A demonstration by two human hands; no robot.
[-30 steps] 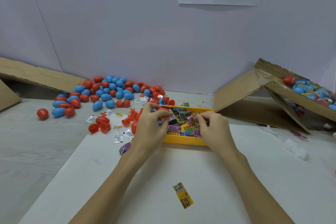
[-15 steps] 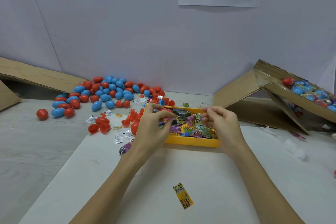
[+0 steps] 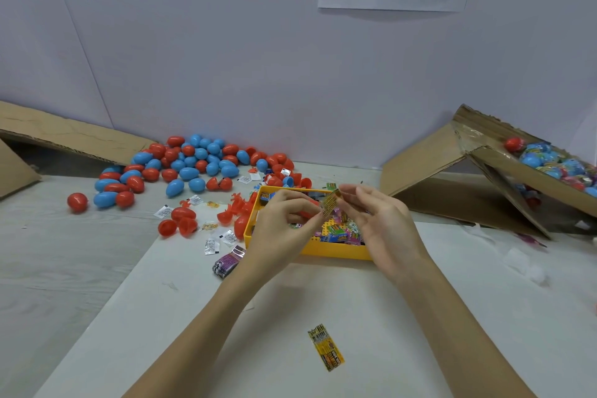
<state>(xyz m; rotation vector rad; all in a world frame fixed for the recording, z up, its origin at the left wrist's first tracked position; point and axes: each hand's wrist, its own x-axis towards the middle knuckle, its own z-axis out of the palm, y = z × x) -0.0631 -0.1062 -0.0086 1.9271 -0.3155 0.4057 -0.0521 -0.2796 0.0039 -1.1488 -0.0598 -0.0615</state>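
Note:
A small yellow printed packet (image 3: 330, 203) is held up over the yellow tray (image 3: 323, 251), which is full of colourful little packets and toy pieces. My left hand (image 3: 284, 226) pinches the packet's lower left edge with curled fingers. A bit of red plastic shows under those fingers. My right hand (image 3: 382, 223) pinches the packet's upper right corner between thumb and forefinger, its other fingers spread loosely. Both hands hover above the tray's middle.
Several red and blue plastic eggs (image 3: 193, 168) and red egg halves lie at the back left, with small white sachets. Another yellow packet (image 3: 326, 347) lies near me and a purple packet (image 3: 227, 263) left of the tray. A tilted cardboard box (image 3: 484, 158) of wrapped eggs stands right.
Both hands have lifted out of the tray. My right hand has picked up a yellow packet and brought it towards the left hand, and both hands now pinch it.

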